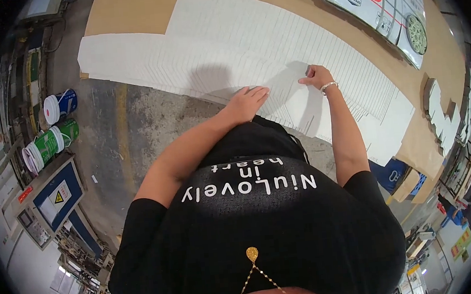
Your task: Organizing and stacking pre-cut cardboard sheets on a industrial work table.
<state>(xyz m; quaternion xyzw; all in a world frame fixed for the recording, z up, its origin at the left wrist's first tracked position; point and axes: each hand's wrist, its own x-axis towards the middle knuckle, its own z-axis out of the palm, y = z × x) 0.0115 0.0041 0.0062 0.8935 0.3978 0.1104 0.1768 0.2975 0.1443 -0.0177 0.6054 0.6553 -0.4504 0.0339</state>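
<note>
A long row of overlapping white sheets [226, 34] is fanned out across the brown table, their edges showing as many thin parallel lines. My left hand [247, 103] lies flat on the sheets at the near edge, fingers stretched out together and pointing right. Farther right, my right hand [317, 78] is just over the sheets, with thumb and fingers curled toward each other. A small dark reddish patch shows at its fingertips, and whether this is a held thing or part of a finger cannot be made out. A bracelet circles the right wrist.
A wrapped white package [371, 6] lies at the far right of the brown tabletop [125, 12]. Irregular white cut pieces [442, 111] are at the right end. Blue [61, 105] and green [52, 142] buckets and a control cabinet [52, 203] stand at left.
</note>
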